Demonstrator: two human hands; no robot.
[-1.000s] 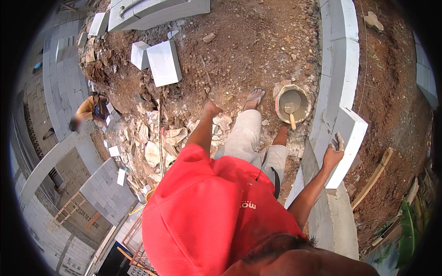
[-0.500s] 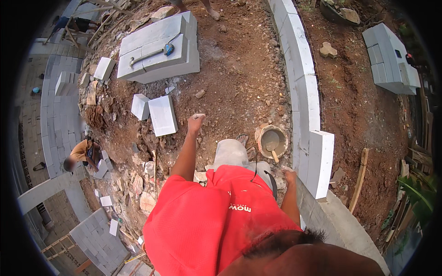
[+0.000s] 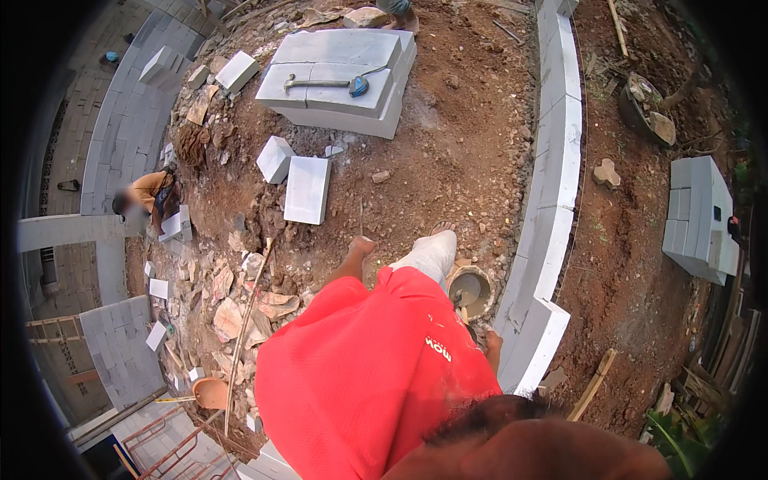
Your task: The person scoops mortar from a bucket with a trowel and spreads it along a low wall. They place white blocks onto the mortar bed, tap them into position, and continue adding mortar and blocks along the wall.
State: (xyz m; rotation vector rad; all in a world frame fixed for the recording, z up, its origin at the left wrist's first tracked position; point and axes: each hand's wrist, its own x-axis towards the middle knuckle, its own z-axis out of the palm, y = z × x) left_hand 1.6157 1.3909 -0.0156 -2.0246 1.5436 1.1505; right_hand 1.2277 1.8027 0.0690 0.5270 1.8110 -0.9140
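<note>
My left hand [image 3: 364,245] hangs above the soil ahead of my body, its fingers curled in with nothing seen in them. Low by the block wall [image 3: 538,264], my right hand [image 3: 493,346] is partly visible; its fingers are too small and hidden to read. Just ahead of that hand stands a round bucket [image 3: 490,314] of grey wet mortar. A tool handle leans at its near side, partly hidden by my red shirt. Farther off, a claw hammer [image 3: 316,82] and a blue tape measure [image 3: 358,86] lie on a stack of pale blocks [image 3: 344,120].
Two loose pale blocks, one a smaller piece [image 3: 275,158] and one larger [image 3: 307,190], lie on the soil. Broken stones [image 3: 232,318] and a long stick [image 3: 246,336] are at left, where another person [image 3: 148,196] bends over blocks. Another block stack [image 3: 694,216] stands beyond the wall.
The view has turned, and the block stack, bucket and wall sit differently in it. My left hand is closer to my body, and my right hand appears lower, beside the wall.
</note>
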